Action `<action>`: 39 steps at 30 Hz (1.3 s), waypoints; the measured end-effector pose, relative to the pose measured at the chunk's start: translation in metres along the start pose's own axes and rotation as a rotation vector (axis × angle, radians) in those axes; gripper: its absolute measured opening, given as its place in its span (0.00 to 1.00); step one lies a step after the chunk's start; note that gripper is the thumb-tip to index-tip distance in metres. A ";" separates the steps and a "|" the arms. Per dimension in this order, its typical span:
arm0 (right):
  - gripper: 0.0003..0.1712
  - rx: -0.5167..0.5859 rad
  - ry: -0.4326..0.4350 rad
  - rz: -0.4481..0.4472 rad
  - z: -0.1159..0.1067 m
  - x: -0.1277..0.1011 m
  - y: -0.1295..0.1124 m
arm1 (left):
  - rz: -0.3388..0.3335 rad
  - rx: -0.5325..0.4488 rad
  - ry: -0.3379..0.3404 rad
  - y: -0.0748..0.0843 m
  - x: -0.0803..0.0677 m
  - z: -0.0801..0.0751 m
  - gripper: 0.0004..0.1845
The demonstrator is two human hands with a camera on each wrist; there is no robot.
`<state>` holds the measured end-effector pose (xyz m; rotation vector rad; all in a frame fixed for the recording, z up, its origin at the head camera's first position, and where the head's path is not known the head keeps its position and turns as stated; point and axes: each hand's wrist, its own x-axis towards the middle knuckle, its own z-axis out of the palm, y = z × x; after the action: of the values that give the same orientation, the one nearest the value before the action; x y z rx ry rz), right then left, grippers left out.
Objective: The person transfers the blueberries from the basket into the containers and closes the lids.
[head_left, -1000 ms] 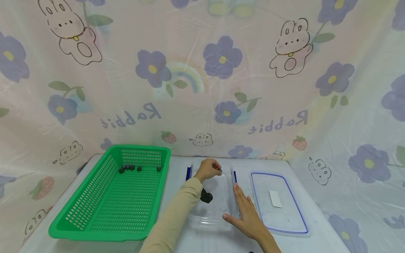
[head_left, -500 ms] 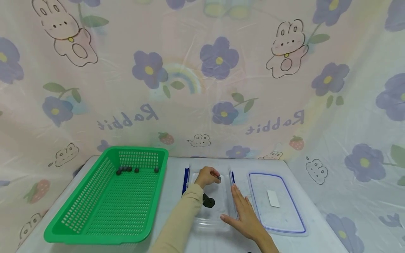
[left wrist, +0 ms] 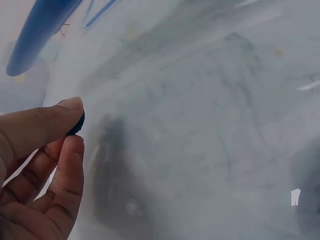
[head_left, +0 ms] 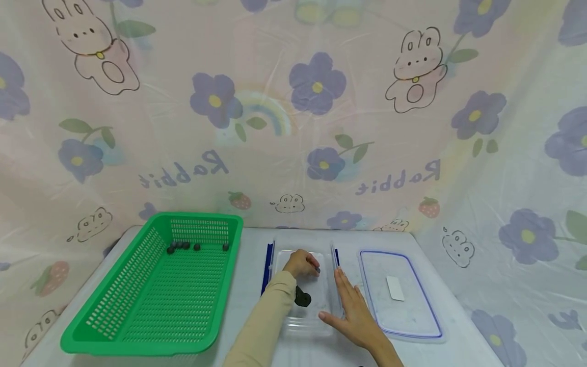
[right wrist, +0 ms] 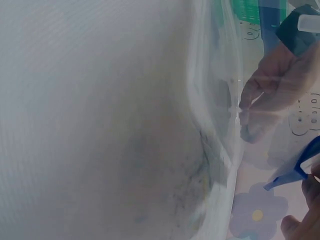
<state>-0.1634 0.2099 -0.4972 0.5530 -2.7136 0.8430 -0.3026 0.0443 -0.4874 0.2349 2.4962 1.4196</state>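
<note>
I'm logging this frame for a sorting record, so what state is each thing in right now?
Left hand: pinching a small dark berry over the clear container.
Right hand: flat, fingers straight against the container's right side.
Clear container: open, lid off, a dark clump inside.
Lid: lying flat on the table, right of the container.
Green basket: upright, a few dark berries at its far end.
</note>
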 end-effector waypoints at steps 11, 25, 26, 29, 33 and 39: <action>0.57 0.019 -0.019 -0.006 0.001 0.002 -0.003 | 0.044 0.036 0.018 -0.006 -0.006 -0.001 0.10; 0.57 0.032 -0.005 -0.014 -0.001 0.001 -0.002 | 0.030 0.023 0.023 0.005 -0.006 -0.003 0.12; 0.57 0.033 -0.007 -0.011 0.000 0.001 -0.002 | 0.043 0.023 0.015 0.007 -0.006 -0.004 0.12; 0.57 0.036 -0.013 -0.003 0.000 0.000 -0.001 | 0.084 0.030 -0.024 0.013 -0.005 -0.011 0.13; 0.57 0.030 -0.013 0.005 0.000 0.001 0.000 | 0.146 0.022 -0.074 0.022 -0.005 -0.024 0.12; 0.57 0.019 0.003 -0.003 0.000 0.001 0.002 | 0.226 -0.075 -0.118 0.039 -0.007 -0.041 0.11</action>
<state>-0.1650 0.2112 -0.4980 0.5585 -2.7038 0.8698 -0.3076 0.0291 -0.4325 0.5851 2.3760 1.5310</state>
